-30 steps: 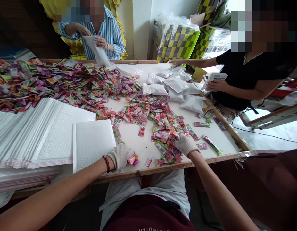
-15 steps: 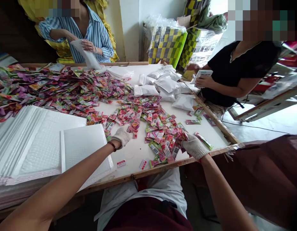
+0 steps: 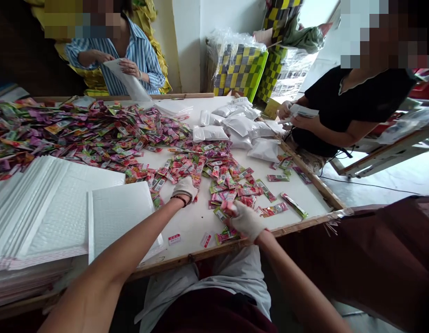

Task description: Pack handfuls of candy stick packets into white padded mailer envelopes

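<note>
My left hand (image 3: 185, 188), in a pale knitted glove, rests against the near edge of a spread of small pink and green snack packets (image 3: 179, 166). Its fingertips are hidden among them, so their grip does not show. My right hand (image 3: 248, 221), also gloved, is closed around some pinkish-red packets (image 3: 229, 208); how many cannot be made out. It hovers over the near part of a smaller heap of the same packets (image 3: 231, 178). Several loose packets lie right of it, among them a green and red one (image 3: 294, 205).
White padded mailers (image 3: 58, 203) are stacked at left on the wood-edged table (image 3: 235, 241). A large packet pile (image 3: 78, 127) spreads behind them. Filled white pouches (image 3: 240, 122) lie at the back. One person (image 3: 145, 51) holds a white mailer; another (image 3: 353, 106) handles a white item.
My right hand has moved left across the small heap, bringing packets with it and leaving some scattered at right. My left hand has shifted slightly right and away from me.
</note>
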A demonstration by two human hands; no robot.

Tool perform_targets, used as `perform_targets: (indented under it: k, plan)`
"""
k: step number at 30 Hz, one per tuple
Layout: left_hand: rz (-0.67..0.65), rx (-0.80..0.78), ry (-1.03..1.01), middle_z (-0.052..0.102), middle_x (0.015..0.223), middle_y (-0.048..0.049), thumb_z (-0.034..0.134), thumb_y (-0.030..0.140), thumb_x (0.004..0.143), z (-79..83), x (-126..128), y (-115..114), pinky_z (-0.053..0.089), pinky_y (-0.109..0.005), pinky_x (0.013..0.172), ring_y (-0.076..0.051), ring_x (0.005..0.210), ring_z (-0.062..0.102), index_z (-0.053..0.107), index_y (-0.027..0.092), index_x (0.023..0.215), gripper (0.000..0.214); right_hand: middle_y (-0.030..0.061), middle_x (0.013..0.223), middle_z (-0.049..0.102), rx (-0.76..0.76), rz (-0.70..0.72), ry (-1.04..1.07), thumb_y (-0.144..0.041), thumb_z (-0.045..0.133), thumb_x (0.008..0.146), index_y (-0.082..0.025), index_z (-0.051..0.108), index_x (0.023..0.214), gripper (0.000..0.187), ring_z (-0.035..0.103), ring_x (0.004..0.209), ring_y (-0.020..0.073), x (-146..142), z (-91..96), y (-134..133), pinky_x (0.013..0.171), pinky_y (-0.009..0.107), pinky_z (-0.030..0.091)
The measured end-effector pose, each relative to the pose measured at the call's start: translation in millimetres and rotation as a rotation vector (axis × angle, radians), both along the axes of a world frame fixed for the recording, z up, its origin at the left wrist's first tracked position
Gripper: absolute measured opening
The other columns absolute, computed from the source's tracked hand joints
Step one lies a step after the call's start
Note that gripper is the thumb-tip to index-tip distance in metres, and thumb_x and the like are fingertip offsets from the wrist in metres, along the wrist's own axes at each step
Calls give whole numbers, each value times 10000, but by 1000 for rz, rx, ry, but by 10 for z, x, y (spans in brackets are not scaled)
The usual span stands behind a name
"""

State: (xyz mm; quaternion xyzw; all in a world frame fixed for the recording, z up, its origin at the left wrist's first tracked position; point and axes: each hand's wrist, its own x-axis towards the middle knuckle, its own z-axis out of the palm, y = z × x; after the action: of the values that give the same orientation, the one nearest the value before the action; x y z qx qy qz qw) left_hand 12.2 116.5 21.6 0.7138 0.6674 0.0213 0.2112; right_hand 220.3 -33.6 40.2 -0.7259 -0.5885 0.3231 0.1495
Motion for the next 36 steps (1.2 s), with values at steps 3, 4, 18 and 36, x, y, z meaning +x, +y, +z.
perform_targets:
  k: [3,4,18,36]
  plan:
    - [-26,-24,29,678,1071,-189,697,350,676,-47,-11,-27,495,-342,844,-304,1038,637,631,146,1016,402,100,955,701,-124,108,-340,-310,672,712,-213,610,1047,354,659,871,269,-283,-116,-14,720,338,456]
    - [-44,-25,41,680,1065,-186,691,341,685,-53,-46,-61,493,-341,850,-304,1043,636,635,149,1009,381,114,963,701,-121,167,-391,-278,633,734,-205,616,1038,313,660,887,277,-338,-128,-29,726,344,452]
    - [-234,27,-547,696,998,-64,596,232,770,118,456,-535,507,-265,773,-169,843,637,573,171,1118,355,70,953,675,119,-134,-157,-312,595,776,-206,530,1096,344,620,848,225,185,-105,-282,693,287,414]
    - [-155,-95,-453,680,717,-33,571,250,746,153,333,-404,532,-281,672,-162,685,629,637,171,1022,294,2,741,617,197,-85,332,-222,548,655,-202,553,796,143,558,682,170,407,-157,-294,613,265,440]
